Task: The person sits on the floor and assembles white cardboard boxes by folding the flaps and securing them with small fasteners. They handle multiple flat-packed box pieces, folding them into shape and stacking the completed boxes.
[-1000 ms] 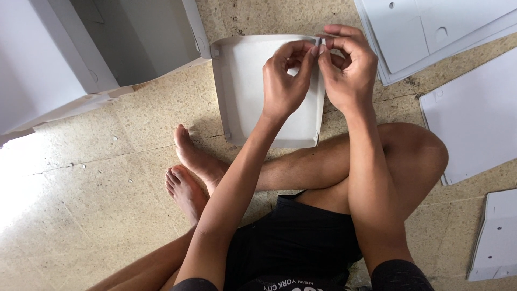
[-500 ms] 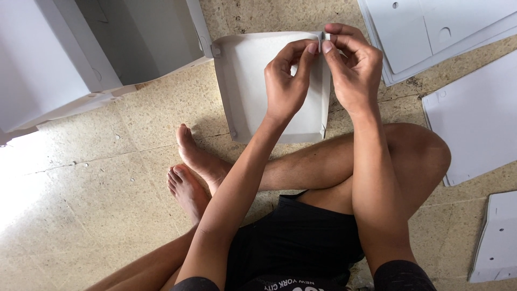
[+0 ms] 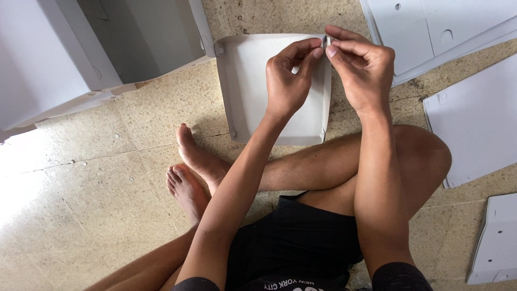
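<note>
A shallow white cardboard tray [image 3: 249,91] with folded-up walls lies on the floor in front of my crossed legs. Both hands work at its far right corner. My left hand [image 3: 288,81] pinches the top of that corner from the inside, thumb and forefinger together. From the outside, my right hand [image 3: 361,70] grips the same corner flap with its fingertips. The corner itself is mostly hidden behind my fingers.
A large open white box [image 3: 81,59] stands at the upper left. Flat white cardboard sheets [image 3: 431,32] with punched holes lie at the upper right, another sheet [image 3: 479,118] at the right, and a folded piece [image 3: 495,242] at the lower right. Speckled tile floor [image 3: 81,205] surrounds me.
The tray has shifted slightly and both hands have closed in tighter on its far right corner, fingertips now meeting at the flap.
</note>
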